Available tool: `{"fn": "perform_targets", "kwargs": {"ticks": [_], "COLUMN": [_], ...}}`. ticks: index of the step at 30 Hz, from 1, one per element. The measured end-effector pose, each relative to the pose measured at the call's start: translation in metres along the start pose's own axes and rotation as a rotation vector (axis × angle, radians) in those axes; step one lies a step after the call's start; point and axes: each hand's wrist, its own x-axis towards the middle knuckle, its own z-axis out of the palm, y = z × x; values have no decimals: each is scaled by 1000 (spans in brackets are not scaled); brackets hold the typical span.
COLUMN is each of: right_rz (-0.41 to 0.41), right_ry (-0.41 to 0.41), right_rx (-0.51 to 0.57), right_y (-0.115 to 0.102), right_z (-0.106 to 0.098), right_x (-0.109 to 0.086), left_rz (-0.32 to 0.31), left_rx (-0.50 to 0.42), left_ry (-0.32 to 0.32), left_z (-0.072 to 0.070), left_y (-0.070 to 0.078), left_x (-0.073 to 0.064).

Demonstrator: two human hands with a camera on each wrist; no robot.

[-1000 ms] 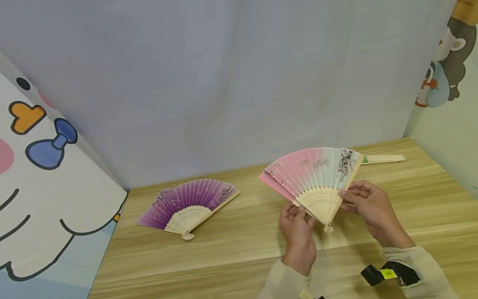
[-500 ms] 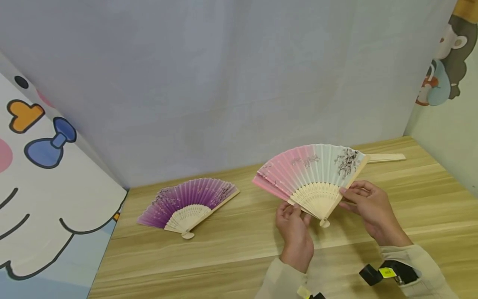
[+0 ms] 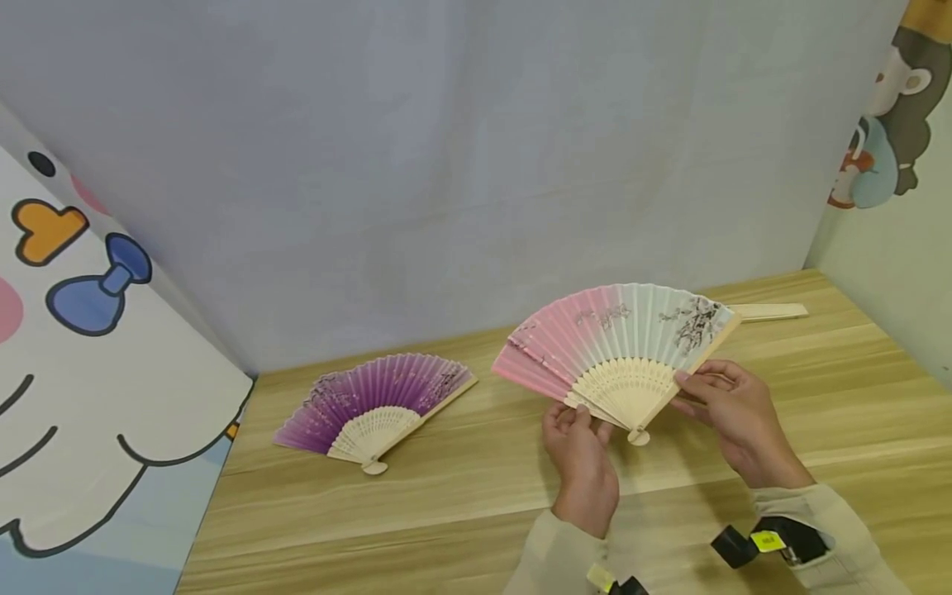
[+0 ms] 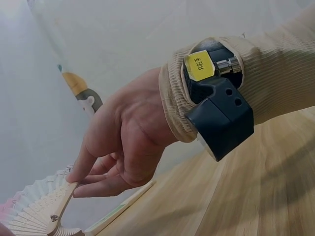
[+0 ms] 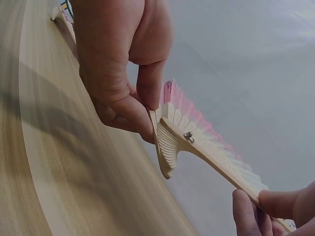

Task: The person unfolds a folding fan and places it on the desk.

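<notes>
A folding fan [image 3: 632, 330], pink on the left and pale mint on the right with dark blossom branches, is spread wide above the table. My left hand [image 3: 585, 467] pinches its lower left rib near the pivot. On the opposite side, my right hand [image 3: 736, 421] holds the wooden edge stick between thumb and fingers. The right wrist view shows the metal pivot pin [image 5: 188, 136] between the two hands; a few folds at the pink end still overlap. To the left, a purple fan [image 3: 394, 392] lies spread on the table.
Behind the pink fan, a narrow pale closed fan [image 3: 773, 311] lies near the table's back right, partly covered in the head view. A grey cloth [image 3: 446, 165] hangs along the back edge. A cartoon-printed panel [image 3: 111, 413] borders the left side.
The pink fan has been spread wider, showing more of its mint side. My left hand has shifted left and slightly up with its rib; the right hand has barely moved.
</notes>
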Motion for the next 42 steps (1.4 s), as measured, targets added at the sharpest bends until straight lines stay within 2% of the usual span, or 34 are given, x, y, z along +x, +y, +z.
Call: {"fn": "perform_targets", "kwargs": {"ticks": [10,19,42], "right_rz": [24,8,30], "right_ry": [29,36,77], "right_rx": [47,105,200], "right_y": [2,5,11], "right_z": [4,7,19], "right_x": [-1,-2,-1], "left_rz": [4,22,33], "left_rx": [7,1,-59], "left_ry": [31,49,81], "left_z": [0,-3,-4], "left_y": [2,5,12], "left_x": [2,4,12]}}
